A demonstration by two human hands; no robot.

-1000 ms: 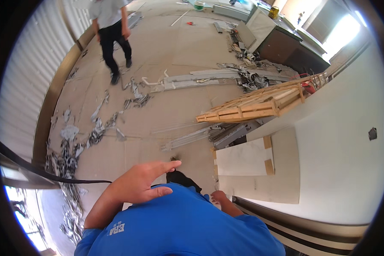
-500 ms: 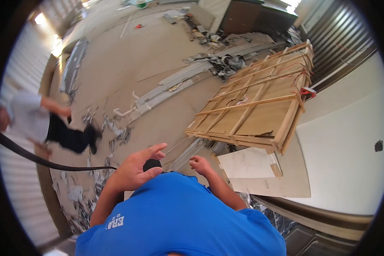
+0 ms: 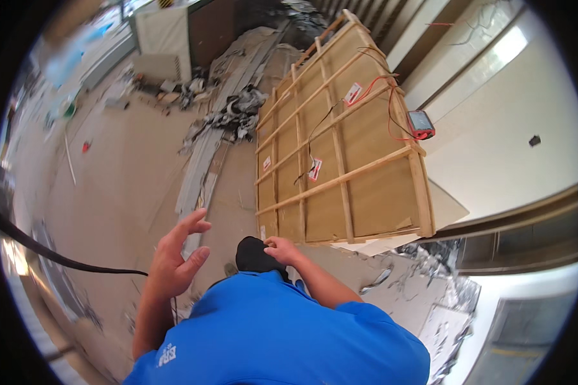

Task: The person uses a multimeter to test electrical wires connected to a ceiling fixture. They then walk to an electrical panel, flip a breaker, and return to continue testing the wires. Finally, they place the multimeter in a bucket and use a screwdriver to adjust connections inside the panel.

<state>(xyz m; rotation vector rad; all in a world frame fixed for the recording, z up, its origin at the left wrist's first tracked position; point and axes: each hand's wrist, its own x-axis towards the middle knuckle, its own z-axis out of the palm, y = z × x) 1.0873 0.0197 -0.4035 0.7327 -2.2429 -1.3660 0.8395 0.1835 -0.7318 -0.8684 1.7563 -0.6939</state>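
Observation:
My left hand (image 3: 181, 258) is raised in front of my blue shirt, thumb and fingers apart, with nothing in it. Low beside my black trouser knee (image 3: 257, 253), my right hand (image 3: 281, 250) has its fingers curled in; no object shows in them. Ahead and to the right stands a large brown panel (image 3: 382, 206) framed with a grid of wooden slats, its near end close to my right hand. A handheld meter in a red case (image 3: 420, 124) sits at its right edge, with red leads running onto the panel. Small white-and-red labels (image 3: 315, 169) are stuck on it.
Grey metal strips (image 3: 199, 163) and crumpled foil scraps (image 3: 237, 112) lie left of the panel. More torn silver foil (image 3: 446, 301) litters the floor at right. A white wall panel (image 3: 494, 144) stands behind. A black strap (image 3: 64, 258) crosses the left side.
My view has turned right, and the panel now stands nearer the middle. The person at the left is out of view. My left hand stays open; my right hand is now beside my knee.

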